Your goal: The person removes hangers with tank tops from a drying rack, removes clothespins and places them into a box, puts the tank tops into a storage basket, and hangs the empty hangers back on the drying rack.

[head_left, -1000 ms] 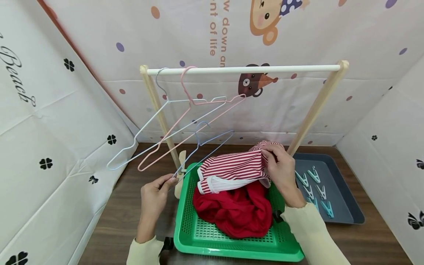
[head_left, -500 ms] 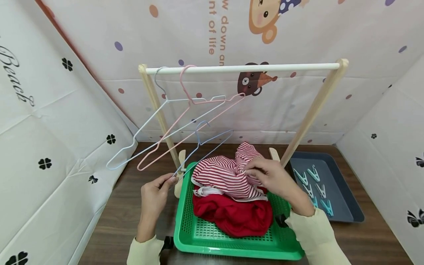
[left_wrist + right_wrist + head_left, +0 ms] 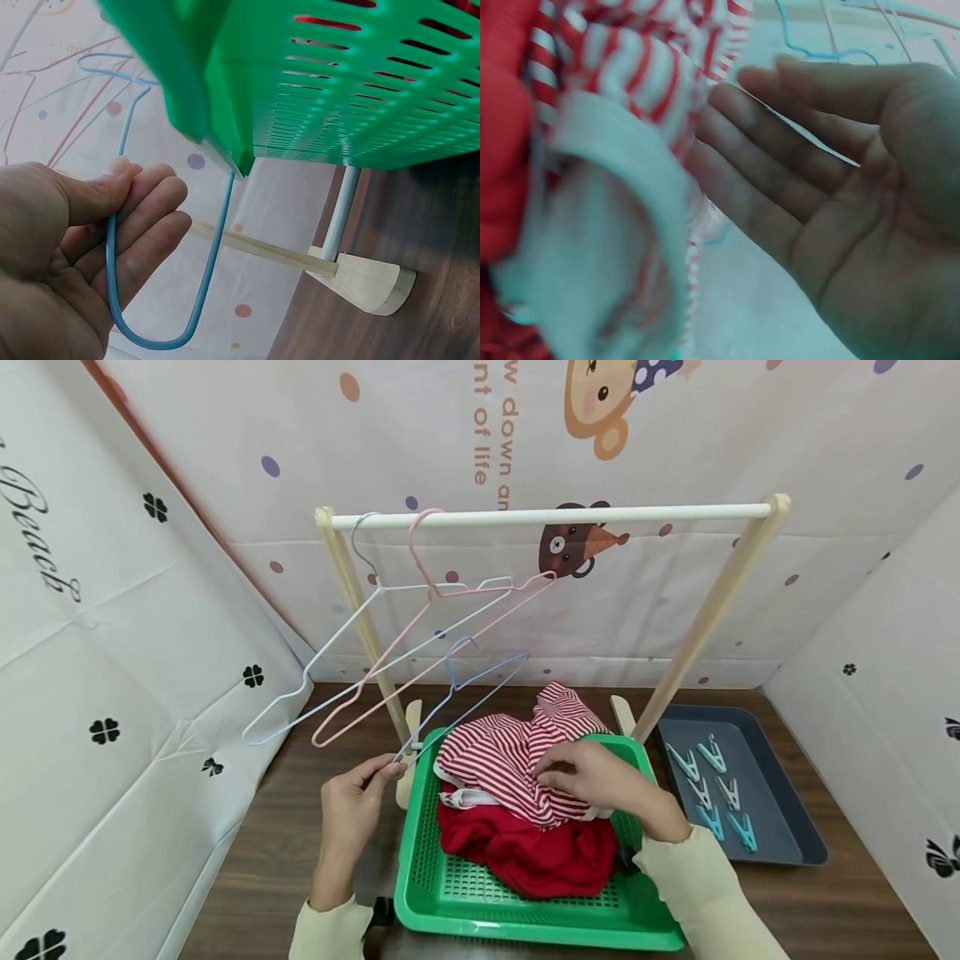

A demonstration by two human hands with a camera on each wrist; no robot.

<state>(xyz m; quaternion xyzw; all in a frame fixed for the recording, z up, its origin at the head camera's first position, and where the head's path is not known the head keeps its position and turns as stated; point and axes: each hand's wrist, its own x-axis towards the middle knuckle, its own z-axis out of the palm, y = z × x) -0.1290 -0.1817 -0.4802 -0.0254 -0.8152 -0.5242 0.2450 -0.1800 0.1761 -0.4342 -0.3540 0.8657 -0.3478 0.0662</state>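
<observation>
Left of the basket, my left hand (image 3: 351,814) pinches one end of a blue clothes hanger (image 3: 453,691) between thumb and fingers. The left wrist view shows the hanger's rounded end (image 3: 154,343) passing through that hand. My right hand (image 3: 603,777) is over a red-and-white striped garment (image 3: 495,752). In the right wrist view its fingers (image 3: 757,165) are loosely bent, with fingertips right at the striped cloth and the thumb apart from it. This garment lies crumpled on a red garment (image 3: 532,852) inside the green basket (image 3: 480,927). White trim shows along the striped garment's edge.
A wooden rack with a white bar (image 3: 622,514) stands behind the basket. A white hanger (image 3: 315,656) and a pink hanger (image 3: 390,652) hang at its left end. To the right, a grey tray (image 3: 787,827) holds several clothespins (image 3: 742,832).
My right hand has lowered the striped garment onto the red one, then moved slightly down and left, its fingers loosening from the cloth. My left hand has stayed put with the blue hanger.
</observation>
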